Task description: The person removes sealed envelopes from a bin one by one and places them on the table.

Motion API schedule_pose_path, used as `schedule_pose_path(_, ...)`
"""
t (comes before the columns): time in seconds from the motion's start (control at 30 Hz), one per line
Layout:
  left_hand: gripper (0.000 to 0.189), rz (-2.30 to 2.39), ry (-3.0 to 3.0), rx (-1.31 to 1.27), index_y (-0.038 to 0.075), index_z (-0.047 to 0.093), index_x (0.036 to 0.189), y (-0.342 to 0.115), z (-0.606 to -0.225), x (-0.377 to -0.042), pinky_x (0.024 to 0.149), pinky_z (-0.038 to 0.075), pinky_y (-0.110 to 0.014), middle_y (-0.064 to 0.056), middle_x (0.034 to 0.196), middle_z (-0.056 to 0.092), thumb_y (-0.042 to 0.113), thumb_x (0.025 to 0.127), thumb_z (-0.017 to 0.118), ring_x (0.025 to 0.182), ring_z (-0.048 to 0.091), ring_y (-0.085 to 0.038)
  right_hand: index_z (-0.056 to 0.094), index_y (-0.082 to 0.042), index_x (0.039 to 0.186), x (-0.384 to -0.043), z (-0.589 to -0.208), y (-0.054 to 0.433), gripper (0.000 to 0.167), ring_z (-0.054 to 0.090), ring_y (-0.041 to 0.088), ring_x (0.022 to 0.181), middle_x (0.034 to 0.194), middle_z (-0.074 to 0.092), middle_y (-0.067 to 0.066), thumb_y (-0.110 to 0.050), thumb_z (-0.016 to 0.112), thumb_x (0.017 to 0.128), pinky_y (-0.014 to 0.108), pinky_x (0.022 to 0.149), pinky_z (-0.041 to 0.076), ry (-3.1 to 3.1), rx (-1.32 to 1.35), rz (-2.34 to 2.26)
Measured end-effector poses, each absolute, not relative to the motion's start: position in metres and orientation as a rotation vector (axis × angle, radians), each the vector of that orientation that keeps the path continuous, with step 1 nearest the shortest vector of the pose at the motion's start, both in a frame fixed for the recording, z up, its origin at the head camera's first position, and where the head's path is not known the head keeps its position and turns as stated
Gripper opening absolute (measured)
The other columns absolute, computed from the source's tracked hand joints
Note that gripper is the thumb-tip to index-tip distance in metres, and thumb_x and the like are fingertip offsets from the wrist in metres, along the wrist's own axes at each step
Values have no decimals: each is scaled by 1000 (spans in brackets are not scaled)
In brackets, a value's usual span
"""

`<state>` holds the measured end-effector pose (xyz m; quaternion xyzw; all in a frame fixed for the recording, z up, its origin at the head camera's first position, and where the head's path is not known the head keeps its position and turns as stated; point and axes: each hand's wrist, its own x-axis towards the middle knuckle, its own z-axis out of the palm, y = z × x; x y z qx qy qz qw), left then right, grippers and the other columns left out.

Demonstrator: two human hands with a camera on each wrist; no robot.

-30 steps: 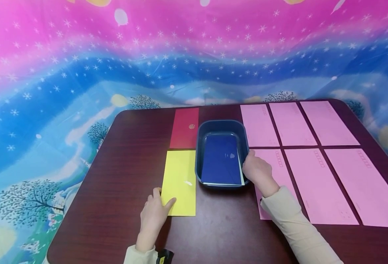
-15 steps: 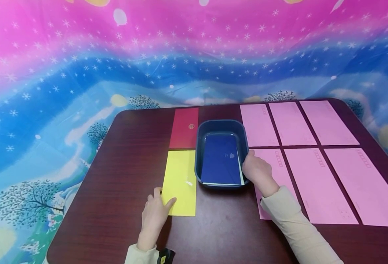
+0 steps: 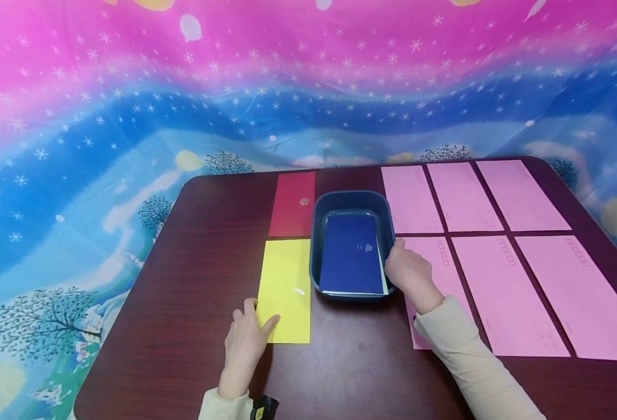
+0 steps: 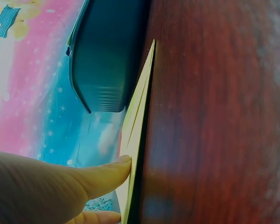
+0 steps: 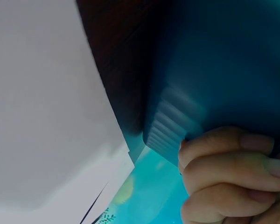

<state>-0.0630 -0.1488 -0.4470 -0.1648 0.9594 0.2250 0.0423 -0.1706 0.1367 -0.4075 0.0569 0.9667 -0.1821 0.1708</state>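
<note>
My left hand (image 3: 242, 344) rests at the lower left of a yellow envelope (image 3: 287, 280) lying flat on the table. Its thumb (image 4: 105, 179) touches the envelope's top face, with the fingers along the left edge. Just right of the envelope, a dark blue-green plastic bin (image 3: 353, 201) appears close over the table. My right hand (image 3: 409, 268) grips the bin's right side, fingers (image 5: 233, 172) curled at the rim. A dark blue envelope (image 3: 347, 251) lies inside the bin, with a pale edge showing beneath it. Behind the yellow envelope lies a red envelope (image 3: 290, 204) with a gold emblem.
Several pink envelopes (image 3: 508, 291) lie in two rows on the right half of the brown table (image 3: 182, 262). The right forearm crosses over the nearest of them. A patterned pink and blue cloth (image 3: 287, 87) hangs behind the table.
</note>
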Motion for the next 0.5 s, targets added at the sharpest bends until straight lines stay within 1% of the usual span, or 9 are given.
schedule_pose_path(0.27, 61, 673, 2945, -497, 2, 46, 127, -148, -446, -62, 53, 45, -39, -23, 92, 54, 37, 84, 71, 67, 55, -29, 27, 15, 137, -170, -407, 137, 51, 59, 35, 78, 103, 61, 32, -16, 36, 97, 47, 69, 50, 2747, 160, -522)
schedule_pose_path(0.5, 61, 676, 2934, -499, 3, 46, 128, -148, -446, -62, 54, 45, -40, -22, 95, 54, 37, 84, 70, 68, 55, -29, 31, 15, 133, -171, -408, 137, 48, 61, 37, 81, 103, 62, 33, -16, 36, 96, 48, 69, 49, 2761, 154, -533)
